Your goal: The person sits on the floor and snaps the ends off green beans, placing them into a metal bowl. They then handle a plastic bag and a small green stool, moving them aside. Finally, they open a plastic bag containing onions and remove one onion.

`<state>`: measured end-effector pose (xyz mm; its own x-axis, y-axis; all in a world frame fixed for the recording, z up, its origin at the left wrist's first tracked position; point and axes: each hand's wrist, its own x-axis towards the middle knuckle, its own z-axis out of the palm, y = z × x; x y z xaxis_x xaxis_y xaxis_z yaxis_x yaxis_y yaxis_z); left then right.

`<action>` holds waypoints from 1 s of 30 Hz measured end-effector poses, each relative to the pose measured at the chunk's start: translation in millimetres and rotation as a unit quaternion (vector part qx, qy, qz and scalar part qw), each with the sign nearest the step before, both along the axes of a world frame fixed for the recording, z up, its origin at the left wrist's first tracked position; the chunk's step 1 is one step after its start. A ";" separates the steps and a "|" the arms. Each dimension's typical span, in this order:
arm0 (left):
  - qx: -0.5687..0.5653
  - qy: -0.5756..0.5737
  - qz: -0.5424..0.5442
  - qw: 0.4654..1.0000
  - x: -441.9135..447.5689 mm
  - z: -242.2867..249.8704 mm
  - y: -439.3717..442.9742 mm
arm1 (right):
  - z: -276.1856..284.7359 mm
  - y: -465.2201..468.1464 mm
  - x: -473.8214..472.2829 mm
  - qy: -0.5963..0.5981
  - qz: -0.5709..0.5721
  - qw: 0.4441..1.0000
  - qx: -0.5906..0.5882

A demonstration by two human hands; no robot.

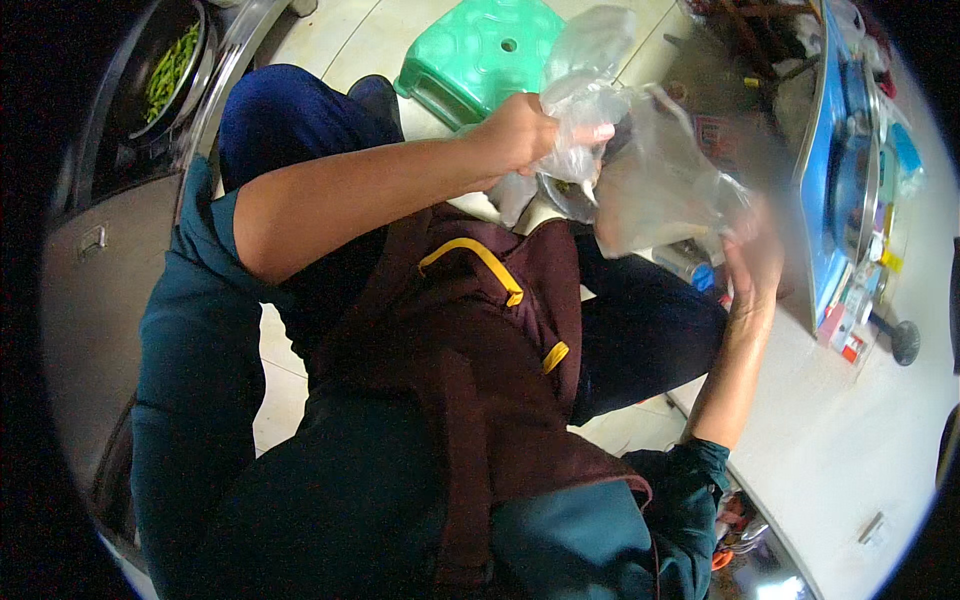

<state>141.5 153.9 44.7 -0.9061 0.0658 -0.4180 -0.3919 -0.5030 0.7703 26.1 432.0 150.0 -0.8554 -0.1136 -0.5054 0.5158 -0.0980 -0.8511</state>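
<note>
My left hand [525, 139] is closed on a bunched clear plastic bag [574, 112], whose loose end sticks up above the fist. To its right, my right hand [750, 247], blurred, grips the edge of a thin, spread piece of clear plastic [652, 187]. Whether both pieces belong to one bag I cannot tell. Below the bunched plastic, a shiny metal container [566, 199] is partly hidden. A dark maroon apron [420, 330] with yellow trim covers my lap between my bent knees.
A green plastic stool [480, 52] stands on the tiled floor ahead. At left, a dark pan [199, 82] holds green vegetables [174, 71] beside a steel counter edge. A white cabinet [810, 435] with a blue-sided tray [814, 202] and small packages is at right. A blue-capped container [701, 277] sits near my right knee.
</note>
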 end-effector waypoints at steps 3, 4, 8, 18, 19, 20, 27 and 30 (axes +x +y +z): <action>-0.139 0.084 -0.028 0.986 13.9 6.9 0.4 | 14.0 -28.3 38.1 0.043 -0.041 0.996 0.062; -0.201 0.131 -0.037 0.970 15.5 -4.0 4.6 | 5.9 -16.3 38.0 0.064 0.092 0.989 -0.095; -0.228 0.154 -0.119 0.954 29.0 -28.9 28.6 | 6.2 -20.7 55.5 0.080 0.215 0.971 -0.074; -0.413 0.066 -0.172 0.892 48.6 -47.2 40.5 | -4.1 -27.4 74.3 0.033 0.402 0.913 -0.060; -0.408 0.078 -0.185 0.891 47.5 -54.5 38.5 | -0.7 -29.2 72.6 0.056 0.396 0.914 -0.065; -0.402 0.090 -0.198 0.889 45.5 -64.7 35.6 | 1.2 -29.5 71.0 0.079 0.389 0.915 -0.070; -0.472 -0.014 -0.239 0.848 27.3 -37.8 0.2 | 8.6 -18.2 69.4 0.261 0.376 0.889 0.007; -0.240 0.047 -0.153 0.957 36.3 -42.3 -16.2 | 8.4 -14.5 77.2 0.313 0.375 0.868 0.093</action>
<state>177.8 137.7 2.4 -0.9101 0.1557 -0.3841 -0.3819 0.0450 0.9231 103.3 417.5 158.4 -0.6902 -0.7226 -0.0375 -0.1929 0.2337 -0.9530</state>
